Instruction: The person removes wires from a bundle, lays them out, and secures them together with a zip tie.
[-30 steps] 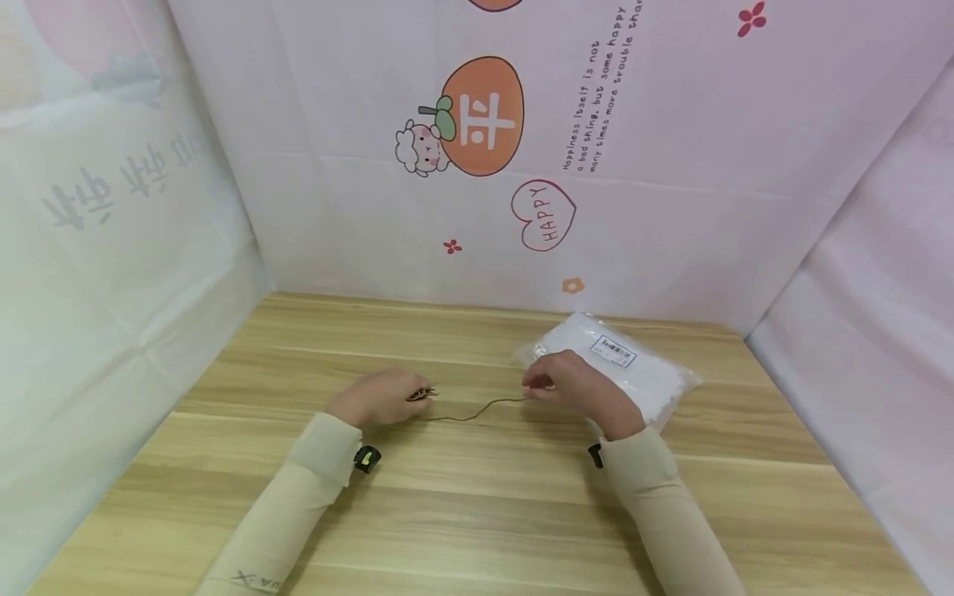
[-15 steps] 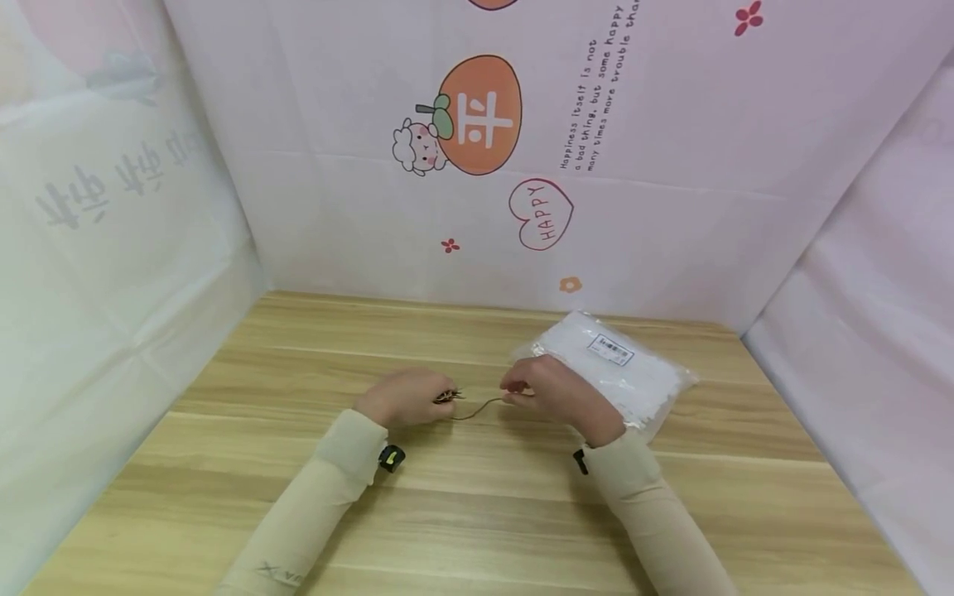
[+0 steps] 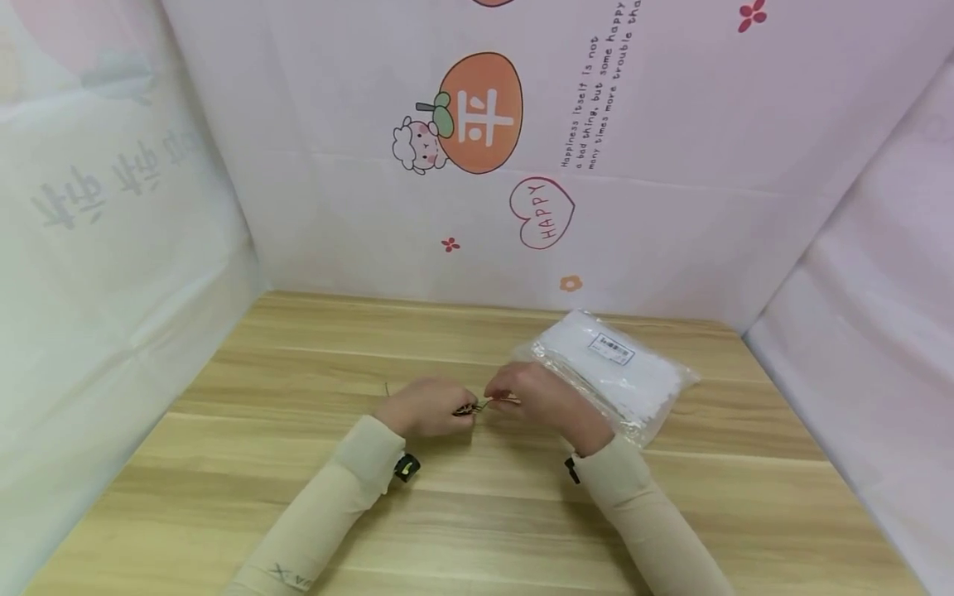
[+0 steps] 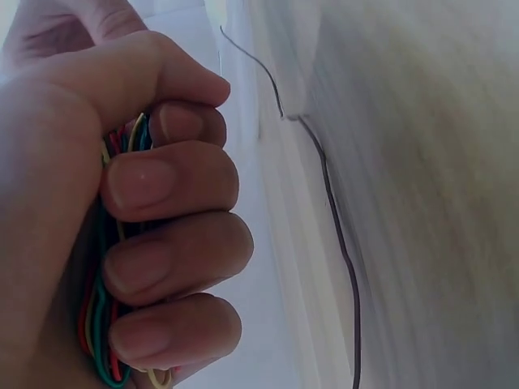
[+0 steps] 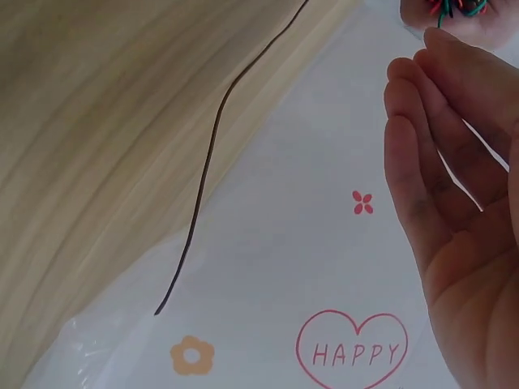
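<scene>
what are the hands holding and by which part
The left hand grips a wire bundle round its body; the right hand pinches a strand, where along its length cannot be told.

My left hand (image 3: pixel 428 406) is over the table (image 3: pixel 462 530), just left of my right hand (image 3: pixel 544 401). Wires (image 3: pixel 465 409): inside my left hand, ends out on its right side, between both hands. Right wrist view: a loose strand (image 5: pixel 212 146) left of my right hand. Left wrist view: a strand (image 4: pixel 327 174) right of my left hand; whether the same one, I cannot tell. Bag (image 3: pixel 633 377): on the table, behind and right of my right hand. Label (image 3: pixel 613 348): on top of the bag. Cloth (image 3: pixel 335 232): behind the table, also along its left and right.
</scene>
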### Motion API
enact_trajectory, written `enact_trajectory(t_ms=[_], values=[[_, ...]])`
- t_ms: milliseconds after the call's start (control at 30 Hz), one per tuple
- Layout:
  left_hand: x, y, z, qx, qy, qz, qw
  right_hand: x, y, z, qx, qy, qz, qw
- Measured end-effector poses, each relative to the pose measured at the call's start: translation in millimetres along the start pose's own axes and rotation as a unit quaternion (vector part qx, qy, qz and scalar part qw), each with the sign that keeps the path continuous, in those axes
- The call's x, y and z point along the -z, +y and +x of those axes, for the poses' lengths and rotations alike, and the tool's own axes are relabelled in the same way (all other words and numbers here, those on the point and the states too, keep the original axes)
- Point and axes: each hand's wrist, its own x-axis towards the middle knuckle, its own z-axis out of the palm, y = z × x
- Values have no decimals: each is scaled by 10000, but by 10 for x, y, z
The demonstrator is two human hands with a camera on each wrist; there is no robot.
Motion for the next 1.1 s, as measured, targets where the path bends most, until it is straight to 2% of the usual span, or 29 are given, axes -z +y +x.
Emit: enact_trajectory(t_ms=[333,600,867,1000,1100], values=[[1,47,20,-66,3,-162,9998,17,-24,-8,180,54,41,9998],[49,-19,-40,303,-138,-423,9986,121,182,-124,-197,192,23,9996],[19,-12,-33,253,-131,-431,9987,101,77,-42,135,132,150,9997],[10,-20,-37,223,-99,-453,9987,75,55,-52,156,301,-66,9994],[36,-72,-66,271,-57,-617,9977,103,129,-103,60,515,-285,9982]])
